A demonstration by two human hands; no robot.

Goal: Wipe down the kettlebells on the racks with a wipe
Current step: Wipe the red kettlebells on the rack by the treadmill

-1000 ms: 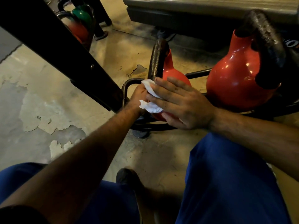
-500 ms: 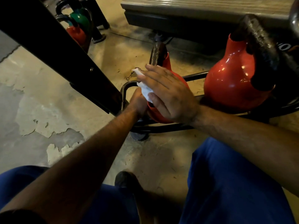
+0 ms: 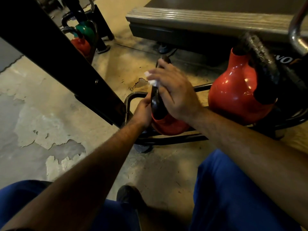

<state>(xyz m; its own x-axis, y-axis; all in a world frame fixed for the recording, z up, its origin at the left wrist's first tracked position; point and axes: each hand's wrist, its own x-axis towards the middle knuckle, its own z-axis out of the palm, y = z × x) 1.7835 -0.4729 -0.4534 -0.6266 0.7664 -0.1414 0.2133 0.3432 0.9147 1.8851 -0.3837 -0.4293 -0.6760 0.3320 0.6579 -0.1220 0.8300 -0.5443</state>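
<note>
A small red kettlebell with a black handle sits at the left end of a low black tube rack. My right hand wraps the upper part of that handle and presses a white wipe against it; most of the wipe is hidden under my fingers. My left hand holds the kettlebell's left side, low by the handle's base. A larger red kettlebell with a rough black handle stands on the same rack to the right.
A thick black slanted beam crosses the upper left, close to my left hand. Behind it another rack holds a green kettlebell and a red kettlebell. A grey platform lies behind. My blue-clad knees and a shoe fill the bottom.
My right hand has slid with the wipe from the red body up onto the black handle. My left hand stays on the kettlebell's left side.
</note>
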